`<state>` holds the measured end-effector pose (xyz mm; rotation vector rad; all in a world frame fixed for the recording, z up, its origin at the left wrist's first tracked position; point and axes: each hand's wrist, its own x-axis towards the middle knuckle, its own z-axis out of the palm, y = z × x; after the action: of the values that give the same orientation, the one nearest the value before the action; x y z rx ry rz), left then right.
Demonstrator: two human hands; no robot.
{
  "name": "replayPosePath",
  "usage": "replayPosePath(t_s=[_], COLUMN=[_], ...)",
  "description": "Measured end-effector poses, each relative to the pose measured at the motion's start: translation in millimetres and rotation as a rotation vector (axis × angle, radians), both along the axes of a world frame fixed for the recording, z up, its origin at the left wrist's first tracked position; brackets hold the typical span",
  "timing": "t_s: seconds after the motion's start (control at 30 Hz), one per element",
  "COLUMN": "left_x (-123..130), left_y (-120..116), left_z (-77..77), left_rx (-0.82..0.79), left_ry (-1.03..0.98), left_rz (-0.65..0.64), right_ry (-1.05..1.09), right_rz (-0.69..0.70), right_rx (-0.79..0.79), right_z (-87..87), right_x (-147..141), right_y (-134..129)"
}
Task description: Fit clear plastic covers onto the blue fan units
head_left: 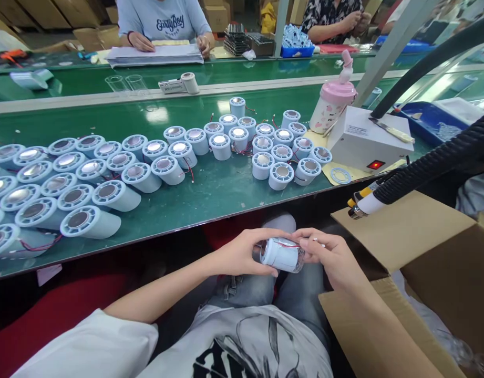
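Over my lap, my left hand (251,254) is wrapped round a light blue cylindrical housing (283,255) that lies on its side. A clear plastic part shows at the housing's right end, and a dark part at its left end. Red wire runs along its upper side. My right hand (326,254) is closed at the right end, its thumb and fingers pinching near the wire and a small white connector. Whether those fingers grip the wire or the clear part, I cannot tell. Many like blue cylinders (167,169) stand or lean on the green bench, several with red and black wires.
A green bench (222,194) runs across in front. At right are a white box (370,137) with a red switch, a pink cup (332,105), a black hose (434,157) and an open carton (434,262). Two clear cylinders (127,84) stand farther back. Co-workers (165,26) sit opposite.
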<state>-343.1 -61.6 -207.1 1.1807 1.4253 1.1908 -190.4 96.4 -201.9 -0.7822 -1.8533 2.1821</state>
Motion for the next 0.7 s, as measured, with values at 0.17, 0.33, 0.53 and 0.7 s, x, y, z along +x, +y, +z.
replayPosePath(t_s=[0.17,0.33,0.53,0.7], left_x=[3.0,0.6,-9.6,-13.6], left_y=[-1.5,0.3,52.8,134.8], left_z=[1.8,-2.4,-16.0,-23.0], left_rx=[-0.066,-0.094,-0.112,-0.127], left_ry=[-0.302,-0.346,-0.259,-0.159], left_rz=[0.058,0.051,-0.031,-0.144], right_ry=[0.156,0.208,0.349,0.371], right_rz=[0.19,0.214,-0.048,-0.261], right_rx=[0.224,0.486,0.332,0.407], right_z=[-3.7,-16.9,-59.4,-91.3], right_x=[10.3,19.8,24.1,25.7], right_y=[1.7,-1.6,19.3,64.6])
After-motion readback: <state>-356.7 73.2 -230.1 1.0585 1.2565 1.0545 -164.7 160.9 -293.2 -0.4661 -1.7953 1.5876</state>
